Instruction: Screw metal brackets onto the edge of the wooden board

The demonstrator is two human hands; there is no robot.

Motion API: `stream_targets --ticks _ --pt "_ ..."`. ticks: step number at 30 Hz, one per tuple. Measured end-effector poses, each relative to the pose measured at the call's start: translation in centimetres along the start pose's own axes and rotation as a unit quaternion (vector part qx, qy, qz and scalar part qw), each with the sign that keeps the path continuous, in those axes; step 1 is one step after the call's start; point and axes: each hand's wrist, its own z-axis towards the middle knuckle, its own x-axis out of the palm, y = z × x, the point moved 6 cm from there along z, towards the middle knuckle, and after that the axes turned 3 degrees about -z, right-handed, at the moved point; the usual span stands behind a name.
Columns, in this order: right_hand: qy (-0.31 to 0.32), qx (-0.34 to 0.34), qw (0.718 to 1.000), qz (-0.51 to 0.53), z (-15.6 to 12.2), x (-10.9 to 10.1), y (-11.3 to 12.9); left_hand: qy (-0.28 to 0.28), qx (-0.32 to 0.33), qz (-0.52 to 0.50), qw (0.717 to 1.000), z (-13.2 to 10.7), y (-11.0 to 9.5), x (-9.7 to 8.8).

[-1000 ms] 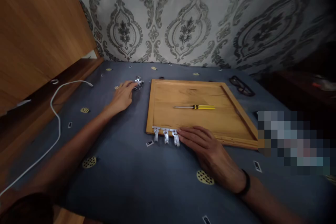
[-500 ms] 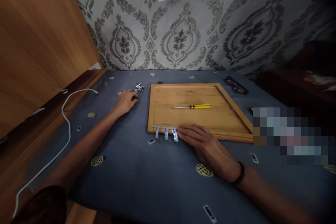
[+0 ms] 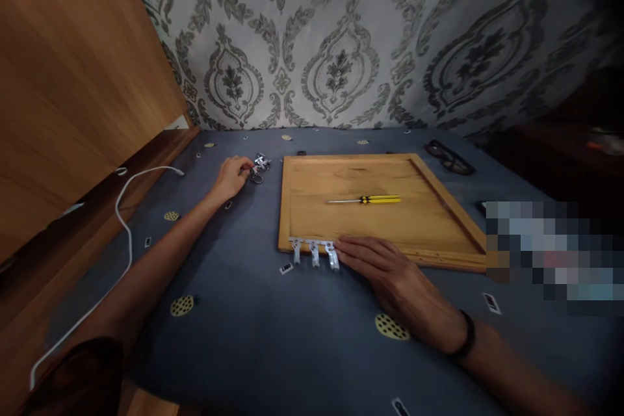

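Note:
My left hand (image 3: 233,177) reaches to a small pile of shiny metal pieces (image 3: 262,162) on the blue cloth, its thumb and fingers pinched together at the pile's near side. Whatever is between the fingertips is too small to make out. Fingers stretched out, my right hand (image 3: 394,279) lies flat along the near edge of a framed wooden board (image 3: 341,224). Its fingertips touch the right end of a metal strip with three hooks (image 3: 314,252), which rests on that edge with the hooks hanging forward. A yellow and black screwdriver (image 3: 380,199) lies on the board.
Black-framed glasses (image 3: 451,157) lie behind the board on the right. A white cable (image 3: 127,234) runs along the left side, beside a wooden cabinet (image 3: 82,71). Patterned wallpaper rises behind the cloth-covered table (image 3: 244,325). A blurred-out object sits at right.
My left hand has shifted slightly up and its fingers have closed in toward the metal pieces, uncovering more of the pile. My right hand stays at the strip. The view has shifted slightly.

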Motion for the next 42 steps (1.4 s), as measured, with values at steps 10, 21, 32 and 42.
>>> stream_targets --ticks 10,21,32,42 --pt "0.011 0.004 1.0 0.007 0.0 0.1 -0.1 -0.006 0.037 0.029 0.999 -0.5 -1.3 -1.0" --pt "0.012 0.009 1.0 0.017 0.1 -0.2 -0.3 -0.012 0.051 0.026 0.998 -1.1 -1.3 -1.6" --pt "0.016 0.009 1.0 0.014 -0.2 0.0 -0.5 -0.003 -0.047 -0.012 0.999 0.5 0.0 -1.2" --pt "0.006 0.005 1.0 0.01 0.1 0.0 -0.3 0.004 -0.057 -0.038 0.998 3.8 -0.6 -0.6"
